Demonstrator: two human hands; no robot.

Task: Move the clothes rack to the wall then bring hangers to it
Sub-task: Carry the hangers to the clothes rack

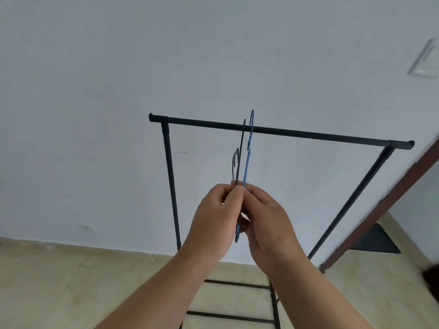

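Note:
A black clothes rack [308, 134] stands against the white wall, its top bar running from centre left to right, with two uprights and a slatted bottom shelf [235, 284]. My left hand [215, 222] and my right hand [268, 224] are pressed together in front of the rack, below the bar. Between them they pinch two thin hangers seen edge-on: a black hanger [240, 160] on the left and a blue hanger [248, 153] on the right. The blue hanger's hook reaches up across the top bar; whether it rests on the bar I cannot tell.
A white wall [95, 115] fills the background. Beige floor tiles [59, 281] lie below. A brown door frame [389, 200] slants at the right, close to the rack's right upright. A pale wall plate [425, 60] sits at the upper right.

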